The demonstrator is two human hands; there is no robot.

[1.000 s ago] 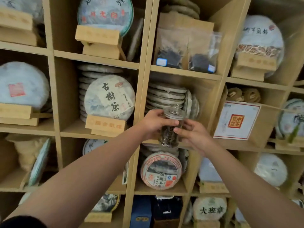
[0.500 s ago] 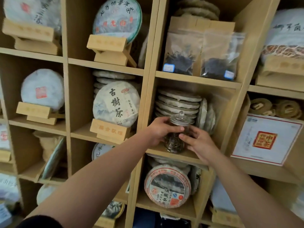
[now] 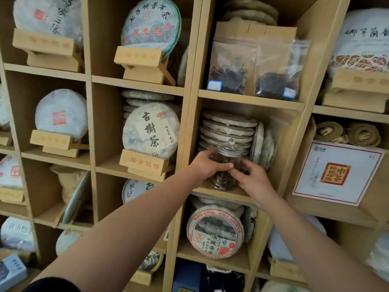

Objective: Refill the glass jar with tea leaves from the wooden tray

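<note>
A small glass jar (image 3: 225, 180) with a knobbed glass lid stands on a wooden shelf board (image 3: 242, 196), dark tea leaves inside it. My left hand (image 3: 207, 165) grips the jar from the left, fingers curled round its middle. On the jar's right side my right hand (image 3: 251, 175) holds it with the fingertips. Both hands cover most of the jar's body. The wooden tray is not in view.
The jar sits in a cubby of a wooden shelf unit, in front of a stack of wrapped tea cakes (image 3: 228, 131). Two clear bags of loose tea (image 3: 252, 70) stand in the cubby above. A labelled round tea cake (image 3: 151, 131) on a wooden stand fills the cubby to the left.
Both hands have carried the jar forward into the cubby and lowered it onto the shelf board. The camera has moved closer to the shelves.
</note>
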